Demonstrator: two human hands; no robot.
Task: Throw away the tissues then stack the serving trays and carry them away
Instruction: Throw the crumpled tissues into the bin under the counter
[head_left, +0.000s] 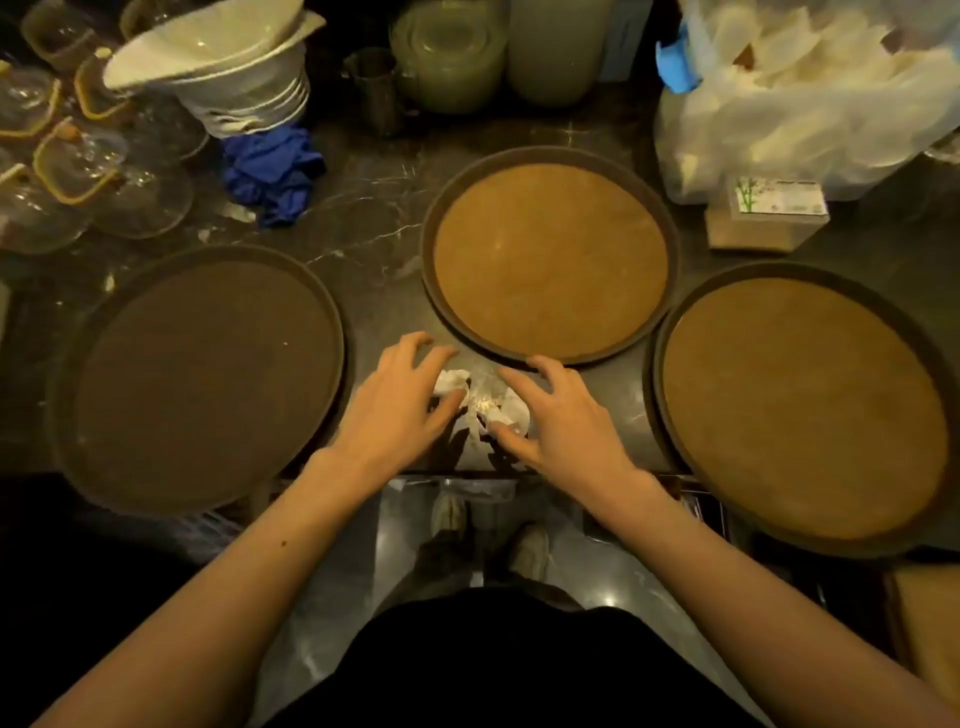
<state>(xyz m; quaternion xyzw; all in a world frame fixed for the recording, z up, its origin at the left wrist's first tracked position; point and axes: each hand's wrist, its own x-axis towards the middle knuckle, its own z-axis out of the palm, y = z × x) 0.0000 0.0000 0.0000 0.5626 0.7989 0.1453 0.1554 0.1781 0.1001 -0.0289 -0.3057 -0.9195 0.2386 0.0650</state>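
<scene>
Three round brown serving trays lie flat on the dark marble counter: a dark one at the left (202, 379), one in the middle further back (550, 260), one at the right (800, 410) that overhangs the counter's front edge. Crumpled white tissues (480, 402) lie on the counter near the front edge, between the trays. My left hand (402, 397) and my right hand (558, 415) are on either side of the tissues, fingers spread and touching them, not closed around them.
Glass teapots with yellow handles (67, 171) crowd the back left. Stacked white bowls (244, 78), a blue cloth (275, 174), glass jars (452, 57), a plastic bag of white items (810, 98) and a small box (769, 218) line the back. The floor and my shoes show below the counter edge.
</scene>
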